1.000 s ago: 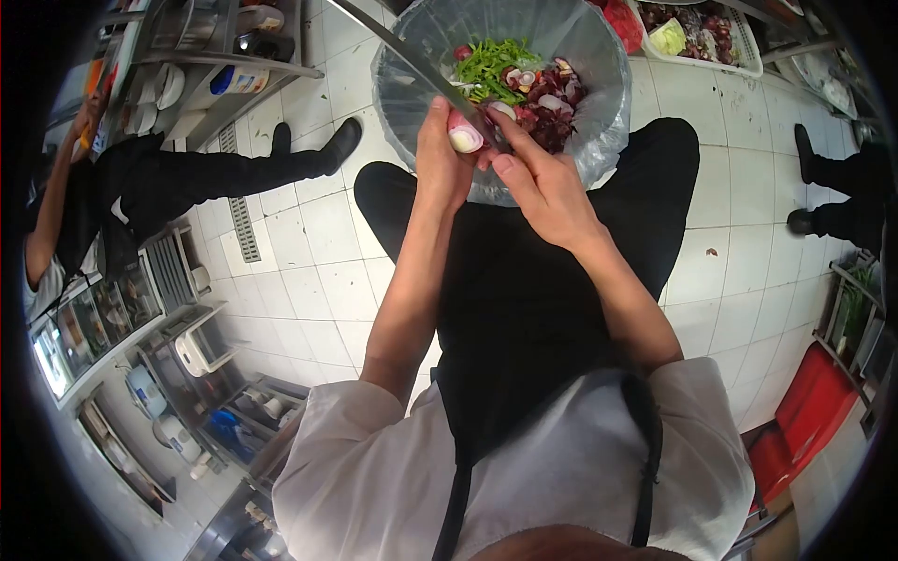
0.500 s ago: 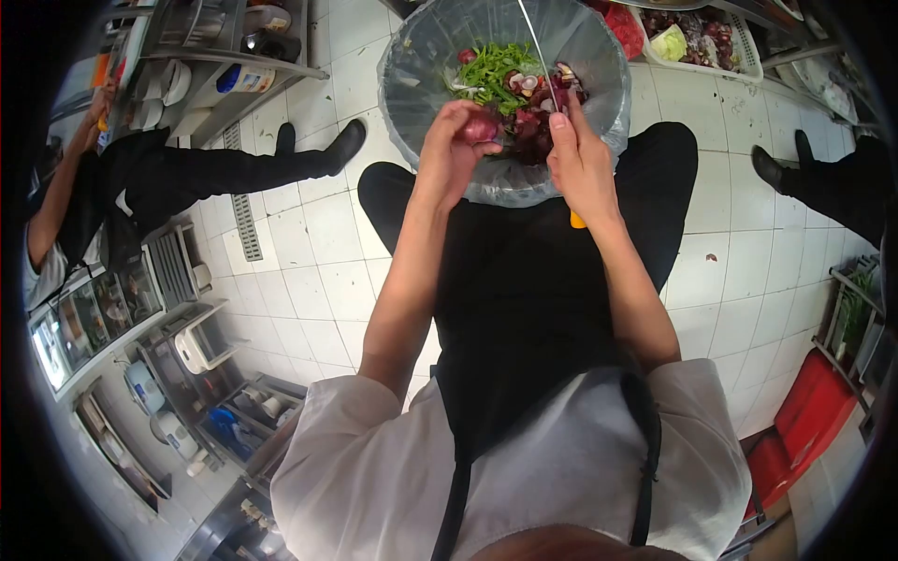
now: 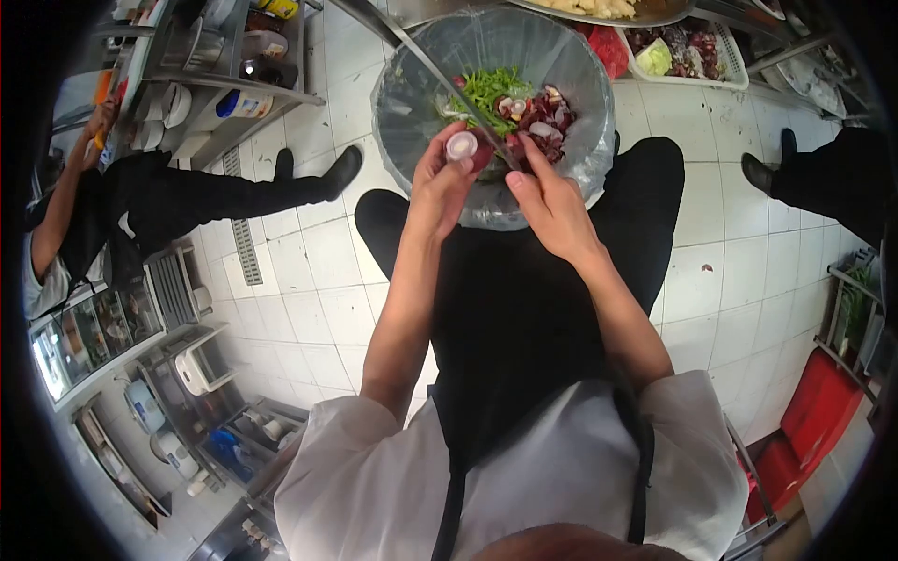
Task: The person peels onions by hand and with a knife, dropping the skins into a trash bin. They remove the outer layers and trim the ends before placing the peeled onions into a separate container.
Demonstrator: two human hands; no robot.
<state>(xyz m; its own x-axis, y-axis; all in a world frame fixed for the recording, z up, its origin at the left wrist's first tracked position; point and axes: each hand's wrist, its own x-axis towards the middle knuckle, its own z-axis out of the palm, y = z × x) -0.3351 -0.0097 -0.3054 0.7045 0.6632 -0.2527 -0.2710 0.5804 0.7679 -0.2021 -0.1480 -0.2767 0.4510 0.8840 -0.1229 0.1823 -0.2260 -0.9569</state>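
A red onion sits in my left hand, its pale cut end facing up. My right hand is closed around the handle of a long knife. The blade slants up and to the left, passing close to the onion; whether it touches cannot be told. Both hands are over the near side of a bin lined with clear plastic, between my knees. Inside the bin lie green leaves and dark red onion peels with pale trimmings.
Beyond the bin stand a metal tray of pale yellow pieces, a red bag and a white basket of onions and peels. A co-worker's leg reaches in from the left; another person's boot is at right, above a red chair.
The knife has swung from pointing nearly straight up to slanting left across the onion. The onion has turned, showing its cut end. My right hand has moved left and down, nearer my left.
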